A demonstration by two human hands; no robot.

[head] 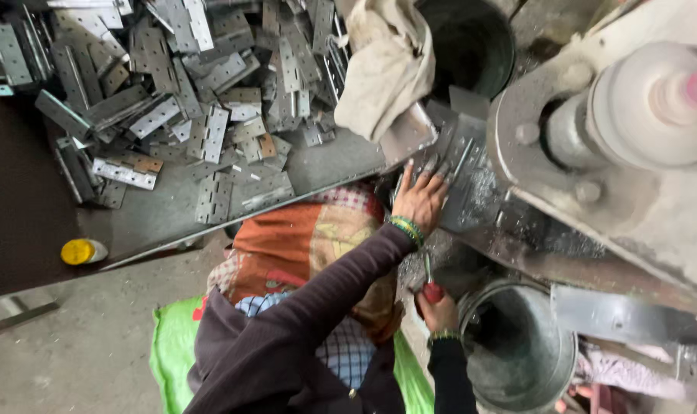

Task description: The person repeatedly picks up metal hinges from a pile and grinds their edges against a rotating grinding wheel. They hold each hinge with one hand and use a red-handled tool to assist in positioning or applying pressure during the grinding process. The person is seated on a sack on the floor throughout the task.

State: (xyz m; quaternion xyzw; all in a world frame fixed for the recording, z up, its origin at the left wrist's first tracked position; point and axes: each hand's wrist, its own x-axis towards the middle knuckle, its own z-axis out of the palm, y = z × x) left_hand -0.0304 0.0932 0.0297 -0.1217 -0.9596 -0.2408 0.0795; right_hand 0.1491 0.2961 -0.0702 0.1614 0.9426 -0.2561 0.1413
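left hand (419, 201) on metal plate (465, 184)

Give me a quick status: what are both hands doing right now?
Left hand flat on metal piece at the machine bed. Right hand gripping red-handled tool beside steel bucket. Hinge pile off left, nothing blocking.

Dim, flat daylight; soft shadows, machine head (655, 107) blurred at right, edges w/ wide-angle distortion
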